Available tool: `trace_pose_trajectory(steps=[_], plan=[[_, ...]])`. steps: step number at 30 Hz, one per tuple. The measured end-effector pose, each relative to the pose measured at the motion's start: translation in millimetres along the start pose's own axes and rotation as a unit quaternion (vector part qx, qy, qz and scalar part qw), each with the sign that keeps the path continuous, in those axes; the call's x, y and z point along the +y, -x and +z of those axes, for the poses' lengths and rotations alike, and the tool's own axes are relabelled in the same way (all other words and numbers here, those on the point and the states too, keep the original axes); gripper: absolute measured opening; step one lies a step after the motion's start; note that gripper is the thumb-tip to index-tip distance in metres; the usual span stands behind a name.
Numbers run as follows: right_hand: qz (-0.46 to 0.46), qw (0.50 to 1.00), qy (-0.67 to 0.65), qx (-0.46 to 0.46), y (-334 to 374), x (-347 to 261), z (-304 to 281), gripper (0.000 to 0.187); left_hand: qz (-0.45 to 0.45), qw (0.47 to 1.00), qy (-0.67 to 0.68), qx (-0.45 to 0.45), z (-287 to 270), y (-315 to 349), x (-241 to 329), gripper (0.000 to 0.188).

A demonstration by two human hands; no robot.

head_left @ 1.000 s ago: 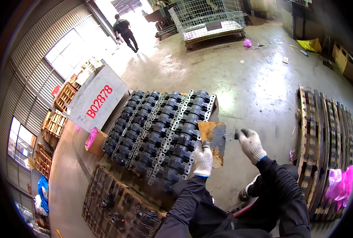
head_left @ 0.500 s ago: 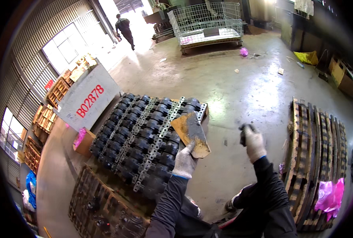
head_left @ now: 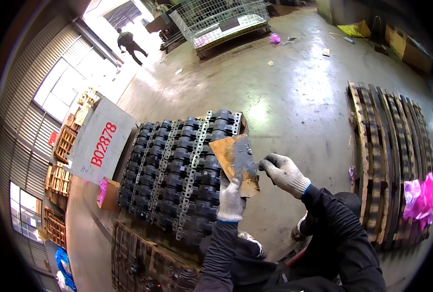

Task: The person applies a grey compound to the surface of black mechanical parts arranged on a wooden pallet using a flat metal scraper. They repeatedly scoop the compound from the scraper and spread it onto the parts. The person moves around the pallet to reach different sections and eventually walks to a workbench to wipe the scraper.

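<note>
- Since the earlier frames, right hand [head_left: 283, 173] has come in from well apart to meet the edge of the flat plate [head_left: 236, 163]; the plate remains raised in left hand [head_left: 230, 200].
- Grey board [head_left: 98, 138] with red markings: leans at the left of the black parts stack [head_left: 177, 170], with a pink-topped box [head_left: 107, 192] just beside the stack's lower left corner.
- Black parts stack: rows of dark castings with pale perforated strips running between them; taken as the landmark.
- Left hand, in a pale work glove: grasps the plate by its lower edge, at the stack's right side.
- Flat plate: roughly four-sided, rusty orange along its borders, dark grey across the middle; held tilted, overlapping the stack's right edge.
- Right hand, gloved: fingertips pinch the plate's right edge, just right of the stack.
- Wooden pallets [head_left: 392, 146]: lying well to the right of the stack, with pink plastic [head_left: 418, 194] on their lower right part.
</note>
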State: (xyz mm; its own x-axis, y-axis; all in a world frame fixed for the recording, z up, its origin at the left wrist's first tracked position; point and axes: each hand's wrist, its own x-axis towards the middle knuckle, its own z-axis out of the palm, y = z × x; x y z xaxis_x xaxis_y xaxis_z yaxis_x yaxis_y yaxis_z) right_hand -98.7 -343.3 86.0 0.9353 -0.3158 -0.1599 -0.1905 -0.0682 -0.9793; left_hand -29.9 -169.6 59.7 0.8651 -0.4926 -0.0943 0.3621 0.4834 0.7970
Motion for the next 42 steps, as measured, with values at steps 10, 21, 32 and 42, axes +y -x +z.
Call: trace_pose_trajectory(steps=[10, 21, 32, 42], plan=[[-0.04, 0.996, -0.031, 0.074, -2.4, -3.8, -45.9, 0.028, 0.025, 0.985, -0.167, 0.04, -12.2, -10.9, -6.0, 0.046], [0.241, 0.808, 0.203, 0.497, 183.7, 205.3, -251.3, 0.049, -0.1, 0.991, -0.017, 0.092, -66.4, -30.5, -25.5, 0.032], [0.512, 0.677, 0.351, 0.395, 335.3, 382.4, -161.7, 0.03, -0.113, 0.982, -0.09, 0.126, -87.5, -35.4, -22.2, 0.035], [0.426, 0.755, 0.474, 0.154, 316.0, 320.1, -164.9, 0.024, -0.136, 0.987, -0.012, 0.082, -101.9, -40.1, -33.4, 0.04]])
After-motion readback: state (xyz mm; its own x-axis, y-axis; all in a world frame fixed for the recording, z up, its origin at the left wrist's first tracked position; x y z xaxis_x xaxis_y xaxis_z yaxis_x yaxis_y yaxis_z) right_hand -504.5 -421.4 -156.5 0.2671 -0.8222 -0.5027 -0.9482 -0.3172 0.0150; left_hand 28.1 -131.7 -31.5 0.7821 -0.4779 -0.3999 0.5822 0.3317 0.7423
